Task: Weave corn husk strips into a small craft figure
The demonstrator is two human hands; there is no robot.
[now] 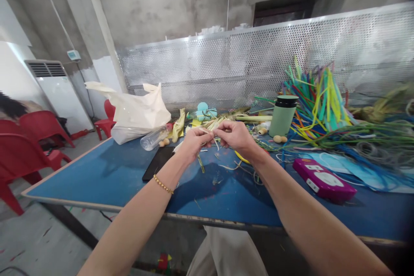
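Note:
Over the middle of the blue table [106,177], my left hand [195,141] and my right hand [237,136] meet at the fingertips. Both pinch a pale, thin, straw-like strip [205,130]; a whitish end of it hangs below the fingers. The exact material is too small to make out. Just behind the hands is a heap of pale green and straw-coloured plant strips [223,121]. A black tablet-like slab [158,163] lies beside my left forearm. Loose stalk scraps [201,164] are scattered beneath the hands.
To the left stand a white plastic bag [136,112] and a clear bottle [154,138]. A green tumbler [283,116], colourful strips [326,99], a purple box [323,180] and tangled green stalks [365,136] fill the right. A perforated metal panel [210,69] closes off the back.

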